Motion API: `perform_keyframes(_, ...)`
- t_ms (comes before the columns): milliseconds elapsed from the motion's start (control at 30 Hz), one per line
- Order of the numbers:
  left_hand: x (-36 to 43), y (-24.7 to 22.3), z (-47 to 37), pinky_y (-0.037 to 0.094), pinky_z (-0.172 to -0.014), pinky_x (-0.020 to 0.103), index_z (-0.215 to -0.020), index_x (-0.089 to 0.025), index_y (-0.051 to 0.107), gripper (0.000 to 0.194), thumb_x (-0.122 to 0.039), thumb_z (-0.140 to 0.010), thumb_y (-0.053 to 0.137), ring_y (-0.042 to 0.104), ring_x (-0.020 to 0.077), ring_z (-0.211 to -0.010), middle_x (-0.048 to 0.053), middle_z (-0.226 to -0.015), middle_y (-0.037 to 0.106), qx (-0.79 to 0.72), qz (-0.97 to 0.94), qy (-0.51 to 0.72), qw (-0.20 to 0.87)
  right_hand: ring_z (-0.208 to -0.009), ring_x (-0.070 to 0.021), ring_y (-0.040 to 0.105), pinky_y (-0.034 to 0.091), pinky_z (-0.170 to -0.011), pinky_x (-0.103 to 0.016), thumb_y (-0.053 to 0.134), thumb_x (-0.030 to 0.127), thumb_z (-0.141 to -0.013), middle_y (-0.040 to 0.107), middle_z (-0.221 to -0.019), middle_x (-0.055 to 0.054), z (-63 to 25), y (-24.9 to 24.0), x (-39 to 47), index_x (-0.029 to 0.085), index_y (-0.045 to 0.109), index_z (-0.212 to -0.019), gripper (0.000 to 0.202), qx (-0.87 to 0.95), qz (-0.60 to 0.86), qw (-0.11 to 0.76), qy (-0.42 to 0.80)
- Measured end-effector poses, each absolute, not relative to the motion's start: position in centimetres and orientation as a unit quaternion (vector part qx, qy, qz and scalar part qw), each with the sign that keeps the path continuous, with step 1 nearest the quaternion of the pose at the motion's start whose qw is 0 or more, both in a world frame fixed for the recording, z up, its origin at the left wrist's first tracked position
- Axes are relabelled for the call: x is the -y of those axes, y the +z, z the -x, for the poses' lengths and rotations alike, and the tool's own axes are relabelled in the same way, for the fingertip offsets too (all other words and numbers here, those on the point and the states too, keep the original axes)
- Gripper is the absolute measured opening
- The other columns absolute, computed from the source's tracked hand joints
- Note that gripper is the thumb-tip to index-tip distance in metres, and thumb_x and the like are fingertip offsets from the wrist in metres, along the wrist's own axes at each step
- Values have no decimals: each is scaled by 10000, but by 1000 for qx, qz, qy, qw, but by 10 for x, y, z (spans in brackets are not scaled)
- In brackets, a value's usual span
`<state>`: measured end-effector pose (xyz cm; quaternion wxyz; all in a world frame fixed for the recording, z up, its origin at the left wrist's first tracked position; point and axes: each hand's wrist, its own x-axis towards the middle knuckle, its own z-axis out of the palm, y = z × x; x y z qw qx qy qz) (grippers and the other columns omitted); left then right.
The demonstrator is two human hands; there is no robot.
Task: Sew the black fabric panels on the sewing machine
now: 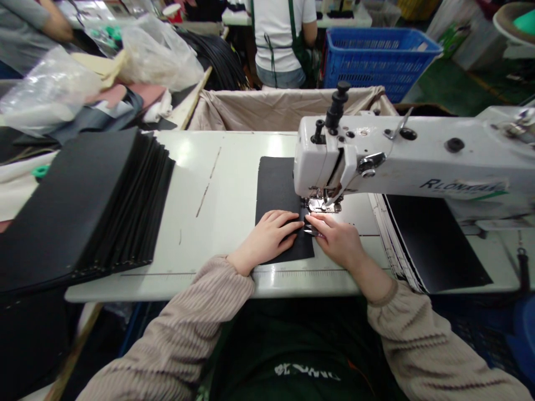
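Note:
A black leather-like panel [276,184] lies flat on the sewing machine's pale bed, its right edge by the presser foot [324,206]. Spread on top of it, my left hand [273,235] rests with fingers stretched out, pointing right. My right hand [337,238] is curled at the panel's right edge, just in front of the foot, its index finger reaching toward the needle area. From under those fingers the pointed metal blades of thread snips [310,229] stick out to the left; the handles are hidden in the hand. The white sewing machine head [401,156] stands over the panel's right side.
A thick stack of black panels [75,195] stands at left. More panels [434,239] with pale edges lie under the machine arm at right. Behind the table are a beige cloth-lined bin [276,108], a blue crate [376,55], plastic bags [159,53] and co-workers.

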<state>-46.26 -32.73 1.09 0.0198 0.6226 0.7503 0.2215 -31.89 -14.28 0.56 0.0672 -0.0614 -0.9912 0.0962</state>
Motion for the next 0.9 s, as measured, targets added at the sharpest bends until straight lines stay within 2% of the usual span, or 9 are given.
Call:
perform_keyframes(733,326,8,462,422,-1051,458,-1310,-245,572,342,-251,-974,502,509,245,-1239,63,-1339,578,-764,-601,236,4,-1048,-206,644,515,-770,-309,477,254,-934,554,-1421,-24,319,7,143,286,481,-1437,503,993,64,55,89)
perform_keyframes(900,324,7,461,379,-1119,454,-1344,-233,545,363,-269,-993,458,483,230,-1307,63,-1384,560,-777,-583,238,6,-1034,-212,650,518,-756,-315,478,261,-938,565,-1410,-19,319,6,142,288,496,-1423,487,991,60,63,99)
